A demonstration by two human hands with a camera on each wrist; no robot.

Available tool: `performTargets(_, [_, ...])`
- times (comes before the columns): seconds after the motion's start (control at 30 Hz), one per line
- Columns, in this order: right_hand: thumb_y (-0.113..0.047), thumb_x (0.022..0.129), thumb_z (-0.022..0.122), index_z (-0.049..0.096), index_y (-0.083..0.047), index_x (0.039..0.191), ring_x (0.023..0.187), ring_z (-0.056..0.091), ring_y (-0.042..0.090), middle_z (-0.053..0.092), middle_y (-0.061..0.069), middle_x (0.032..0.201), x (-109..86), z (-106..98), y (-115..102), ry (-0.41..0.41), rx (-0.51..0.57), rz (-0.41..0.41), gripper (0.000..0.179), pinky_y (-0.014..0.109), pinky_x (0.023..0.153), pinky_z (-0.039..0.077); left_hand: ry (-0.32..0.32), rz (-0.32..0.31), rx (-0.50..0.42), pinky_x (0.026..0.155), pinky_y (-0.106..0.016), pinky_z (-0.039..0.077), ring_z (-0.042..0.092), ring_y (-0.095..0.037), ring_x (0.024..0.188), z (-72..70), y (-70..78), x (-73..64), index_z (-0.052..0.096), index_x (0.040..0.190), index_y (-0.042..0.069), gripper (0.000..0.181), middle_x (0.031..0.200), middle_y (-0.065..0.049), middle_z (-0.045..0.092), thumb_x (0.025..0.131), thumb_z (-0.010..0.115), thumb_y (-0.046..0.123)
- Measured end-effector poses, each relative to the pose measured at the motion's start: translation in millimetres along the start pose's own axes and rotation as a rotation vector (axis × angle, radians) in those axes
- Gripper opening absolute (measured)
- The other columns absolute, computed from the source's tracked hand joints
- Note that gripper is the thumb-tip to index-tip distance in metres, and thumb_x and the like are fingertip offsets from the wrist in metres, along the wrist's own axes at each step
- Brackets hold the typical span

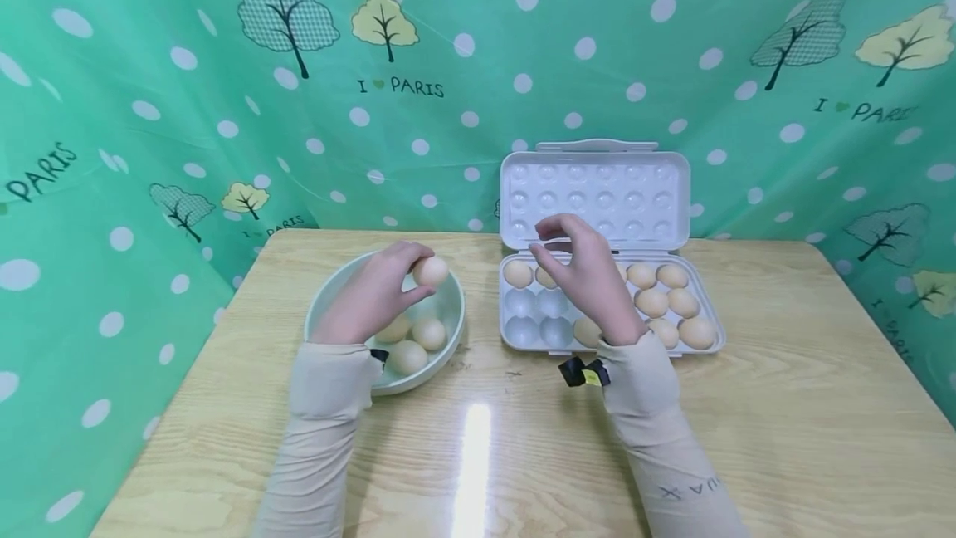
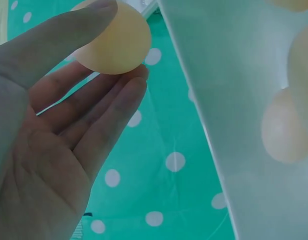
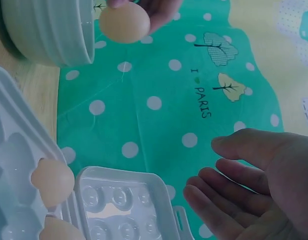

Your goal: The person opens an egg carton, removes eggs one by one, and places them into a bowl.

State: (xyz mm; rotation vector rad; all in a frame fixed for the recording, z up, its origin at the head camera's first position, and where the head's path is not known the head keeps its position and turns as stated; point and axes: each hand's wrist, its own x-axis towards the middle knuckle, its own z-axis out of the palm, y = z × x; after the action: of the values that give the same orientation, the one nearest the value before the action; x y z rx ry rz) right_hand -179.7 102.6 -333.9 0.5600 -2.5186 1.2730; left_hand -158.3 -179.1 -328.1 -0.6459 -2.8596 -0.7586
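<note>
Over the pale green bowl [image 1: 314,312], my left hand [image 1: 377,289] pinches an egg [image 1: 431,272] between thumb and fingers. The left wrist view shows that egg [image 2: 119,42] held at the fingertips. Several more eggs [image 1: 407,357] lie in the bowl, partly hidden by the hand. My right hand [image 1: 593,276] hovers above the white egg carton [image 1: 597,349], fingers loosely bent and holding nothing. Eggs [image 1: 683,303] sit in the carton's back row and right side, while front-left cups [image 1: 521,330] are bare. The right hand and wrist cover some middle cups.
The carton's lid [image 1: 595,189] stands open at the back, leaning near the green dotted curtain [image 1: 463,131]. Bowl and carton stand side by side on a wooden table [image 1: 538,447], with a narrow gap between them. A black strap [image 1: 585,372] is on the right wrist.
</note>
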Motion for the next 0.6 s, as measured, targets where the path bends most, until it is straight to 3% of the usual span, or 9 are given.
performTargets(0.23, [-0.012,0.095,0.066,0.061,0.002,0.117,0.113,0.06,0.03,0.063,0.017,0.119,11.3,10,11,-0.048,-0.03,0.047,0.027,0.042,0.099,0.052,-0.018,-0.025,0.025,0.099,-0.044,0.051,0.061,-0.031,0.116,4.9,-5.3,1.8,0.061,0.124,-0.003,0.039,0.123,-0.017,0.064,0.088,0.075,0.008])
performTargets(0.6, [-0.015,0.094,0.066,0.06,0.003,0.123,0.117,0.057,0.033,0.06,0.018,0.125,19.2,24,25,-0.178,-0.113,0.1,0.035,0.044,0.102,0.049,-0.111,-0.089,0.001,0.103,-0.043,0.048,0.061,-0.027,0.116,11.9,-13.8,4.1,0.065,0.122,0.005,0.033,0.12,-0.009,0.068,0.09,0.072,0.008])
